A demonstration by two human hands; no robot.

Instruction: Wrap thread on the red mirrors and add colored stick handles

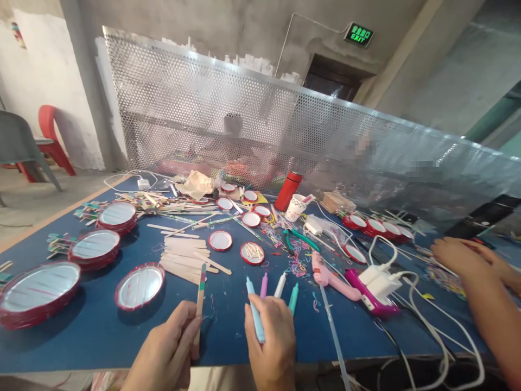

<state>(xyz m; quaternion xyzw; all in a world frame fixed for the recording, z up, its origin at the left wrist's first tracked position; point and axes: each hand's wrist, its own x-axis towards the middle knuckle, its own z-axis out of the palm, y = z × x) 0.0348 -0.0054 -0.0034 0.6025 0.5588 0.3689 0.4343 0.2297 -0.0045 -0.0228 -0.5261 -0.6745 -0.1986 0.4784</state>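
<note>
Left hand [169, 342] pinched closed on wooden stick [201, 296], colored end up; right hand [273, 336] curled around light-blue marker [254, 312]. Both things over worktop's [226, 304] near side, other markers [280, 285] just beyond.

The place appears to be a craft workshop in a rough concrete building. A blue worktable [226, 309] carries wooden sticks [183, 258], stacked red-rimmed discs [118, 215], a pink glue gun [337, 282] and a power strip [376, 308]; a co-worker's hands [458, 258] show at right. Above a perforated metal screen [183, 98], a lit exit sign [359, 35] marks the far wall [228, 24], and plastic chairs [18, 133] stand far left.
</note>
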